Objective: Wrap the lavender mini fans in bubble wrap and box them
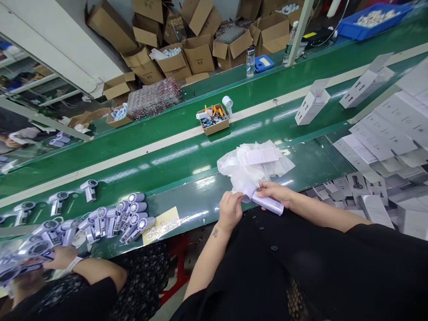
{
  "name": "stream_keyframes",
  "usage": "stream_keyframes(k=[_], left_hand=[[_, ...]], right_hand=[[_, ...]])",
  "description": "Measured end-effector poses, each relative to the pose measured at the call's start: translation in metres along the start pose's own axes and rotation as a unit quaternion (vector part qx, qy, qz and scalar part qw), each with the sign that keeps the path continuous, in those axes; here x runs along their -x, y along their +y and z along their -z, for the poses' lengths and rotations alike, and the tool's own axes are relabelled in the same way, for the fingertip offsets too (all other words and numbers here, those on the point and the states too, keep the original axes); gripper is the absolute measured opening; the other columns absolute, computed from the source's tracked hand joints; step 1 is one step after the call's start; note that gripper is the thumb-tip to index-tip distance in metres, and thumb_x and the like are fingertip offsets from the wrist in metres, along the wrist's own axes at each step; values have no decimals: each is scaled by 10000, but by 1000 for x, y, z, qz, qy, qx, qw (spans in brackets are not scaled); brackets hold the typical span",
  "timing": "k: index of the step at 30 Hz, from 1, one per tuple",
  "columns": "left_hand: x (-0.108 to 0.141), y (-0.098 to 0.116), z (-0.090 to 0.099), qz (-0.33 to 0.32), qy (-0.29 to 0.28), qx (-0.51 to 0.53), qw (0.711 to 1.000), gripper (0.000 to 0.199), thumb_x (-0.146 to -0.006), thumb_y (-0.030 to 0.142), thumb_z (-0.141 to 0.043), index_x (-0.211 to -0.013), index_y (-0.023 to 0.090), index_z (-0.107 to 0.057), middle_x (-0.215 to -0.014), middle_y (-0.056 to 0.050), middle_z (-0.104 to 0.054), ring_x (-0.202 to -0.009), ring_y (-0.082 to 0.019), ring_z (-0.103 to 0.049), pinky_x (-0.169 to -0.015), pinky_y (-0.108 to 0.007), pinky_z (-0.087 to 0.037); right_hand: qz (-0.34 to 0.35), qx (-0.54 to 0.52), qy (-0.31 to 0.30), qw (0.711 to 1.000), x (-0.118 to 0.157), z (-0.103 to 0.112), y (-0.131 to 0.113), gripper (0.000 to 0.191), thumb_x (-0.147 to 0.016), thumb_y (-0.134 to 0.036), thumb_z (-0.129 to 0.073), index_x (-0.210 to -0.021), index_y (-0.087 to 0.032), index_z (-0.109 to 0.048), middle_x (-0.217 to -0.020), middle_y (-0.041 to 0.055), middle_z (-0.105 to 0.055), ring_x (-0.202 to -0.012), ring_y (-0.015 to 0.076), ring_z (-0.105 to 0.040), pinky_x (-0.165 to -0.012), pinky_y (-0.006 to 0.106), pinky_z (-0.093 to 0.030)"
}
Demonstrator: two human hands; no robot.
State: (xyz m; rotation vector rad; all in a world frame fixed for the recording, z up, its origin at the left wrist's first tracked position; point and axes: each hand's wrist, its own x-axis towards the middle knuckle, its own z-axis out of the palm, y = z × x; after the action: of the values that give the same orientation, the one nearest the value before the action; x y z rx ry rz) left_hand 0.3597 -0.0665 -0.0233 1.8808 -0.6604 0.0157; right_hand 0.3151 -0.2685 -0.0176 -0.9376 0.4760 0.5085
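My right hand (274, 192) is closed around the handle of a lavender handheld fan (270, 204), which lies tilted close to my body. The fan's other end reaches into a thin white plastic bag (246, 183). At the mouth of that bag, my left hand (231, 207) pinches the film between thumb and fingertips, beside the fan. Just beyond both hands, a loose pile of white plastic bags (257, 167) lies on the bench, with folded white leaflets (263, 155) on top.
Several lavender fans (130, 214) crowd the left bench by a yellow note (161, 226); a co-worker's hand (62, 258) holds one there. A small carton (214, 127) of parts sits on the green conveyor (167, 156). Open white boxes (312, 101) stand right, near stacked white packaging (394, 120).
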Motion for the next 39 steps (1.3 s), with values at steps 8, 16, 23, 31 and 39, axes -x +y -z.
stream_keyframes(k=[8,16,23,31,39], left_hand=[[-4,24,-30,57,-135,51,988,132,-825,252,-549,-843,210,-673,-769,-54,-645,-717,-177,-566,-705,-280,-414],[-22,41,-54,98,-265,115,952,146,-778,309,-595,-786,194,-684,-734,-33,-653,-664,-150,-549,-640,-251,-409],[-38,33,-106,250,-329,164,896,147,-739,312,-610,-742,165,-616,-524,23,-540,-461,-100,-493,-477,-206,-373],[-71,56,-119,245,-329,173,896,219,-732,368,-634,-747,153,-596,-541,33,-506,-445,-70,-426,-454,-189,-332],[-112,81,-143,114,-379,245,885,1072,-299,278,-899,-1271,223,-450,-1187,-115,-534,-1022,-276,-554,-822,-358,-475]], right_hand=[[10,-141,42,989,14,-5,3,321,-724,-135,-652,-936,-208,-422,-778,2,-613,-588,153,-631,-491,304,-562],[-78,-190,95,974,48,41,29,118,-821,-222,-593,-851,-154,-501,-681,36,-622,-585,151,-632,-565,296,-575],[44,-187,177,965,66,63,58,185,-725,-162,-660,-775,-173,-482,-654,-5,-598,-576,105,-609,-558,214,-532],[250,133,327,902,107,89,26,233,-788,-369,-613,-794,-187,-467,-497,-72,-522,-361,69,-472,-345,160,-346],[327,-130,173,920,100,92,-18,345,-697,-357,-703,-805,-197,-417,-476,-107,-467,-328,31,-388,-316,119,-309]])
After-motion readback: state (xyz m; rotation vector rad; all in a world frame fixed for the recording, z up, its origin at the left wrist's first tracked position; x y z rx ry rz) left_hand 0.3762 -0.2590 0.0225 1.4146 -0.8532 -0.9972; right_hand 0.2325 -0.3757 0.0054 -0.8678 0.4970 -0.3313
